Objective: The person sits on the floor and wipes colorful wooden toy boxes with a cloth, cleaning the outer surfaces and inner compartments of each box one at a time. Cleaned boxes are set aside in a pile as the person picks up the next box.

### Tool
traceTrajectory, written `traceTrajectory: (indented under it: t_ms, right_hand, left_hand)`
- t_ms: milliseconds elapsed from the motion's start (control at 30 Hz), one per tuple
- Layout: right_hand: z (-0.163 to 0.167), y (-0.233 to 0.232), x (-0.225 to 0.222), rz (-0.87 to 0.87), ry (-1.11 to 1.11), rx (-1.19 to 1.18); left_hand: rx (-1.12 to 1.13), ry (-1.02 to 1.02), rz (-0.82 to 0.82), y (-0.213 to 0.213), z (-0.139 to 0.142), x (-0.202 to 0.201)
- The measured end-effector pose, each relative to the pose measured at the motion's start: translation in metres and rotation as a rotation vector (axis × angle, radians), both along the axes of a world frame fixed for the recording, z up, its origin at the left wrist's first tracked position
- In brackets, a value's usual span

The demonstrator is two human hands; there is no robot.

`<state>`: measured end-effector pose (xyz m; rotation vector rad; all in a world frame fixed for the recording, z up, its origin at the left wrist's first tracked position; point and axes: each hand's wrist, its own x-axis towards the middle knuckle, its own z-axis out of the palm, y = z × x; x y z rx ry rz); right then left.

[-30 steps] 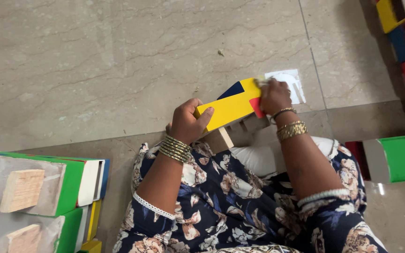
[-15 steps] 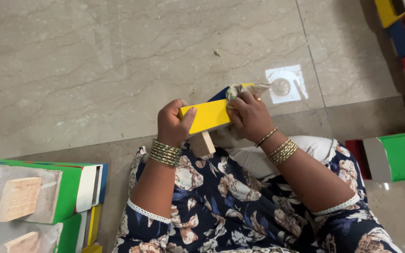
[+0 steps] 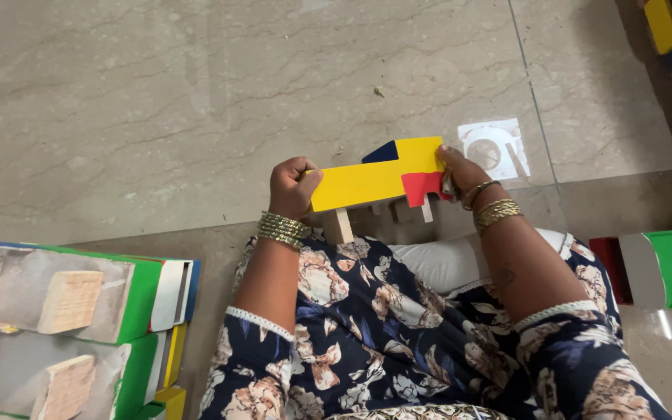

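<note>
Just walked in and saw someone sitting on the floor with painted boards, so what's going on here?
A person sitting on the tiled floor holds a yellow board with blue and red patches, one end in each hand. The left hand grips its left end, the right hand its right end. Small wooden blocks stick out beneath the board. To the person's left lies a stack of boards with green edges and wooden blocks on them; more coloured pieces lie at the right.

Painted wooden panel point(image 3: 375, 180), polished stone floor point(image 3: 157, 117)
</note>
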<state>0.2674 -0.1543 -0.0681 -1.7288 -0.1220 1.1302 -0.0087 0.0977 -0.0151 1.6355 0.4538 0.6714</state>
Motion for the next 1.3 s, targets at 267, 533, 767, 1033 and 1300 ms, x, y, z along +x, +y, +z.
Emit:
traceTrajectory:
  t_ms: [267, 533, 767, 1033, 1300]
  right_hand:
    - [0.054, -0.043, 0.023, -0.159, 0.171, 0.675]
    - [0.044, -0.039, 0.028, -0.245, 0.561, 0.899]
    - [0.070, -0.037, 0.011, -0.286, 0.044, 0.722]
    - [0.117, -0.033, -0.030, -0.119, -0.564, 0.627]
    - [0.195, -0.031, -0.091, -0.030, -1.231, 0.294]
  left_hand:
    - [-0.407, -0.345, -0.117, 0.015, -0.030, 0.004]
    - [-0.344, -0.275, -0.060, 0.013, -0.037, 0.021]
    - [0.226, 0.329, -0.205, -0.012, -0.016, 0.029]
    - [0.643, 0.382, -0.042, -0.009, -0.017, 0.040]
    - [0.388, 0.252, -0.243, -0.012, -0.068, 0.055]
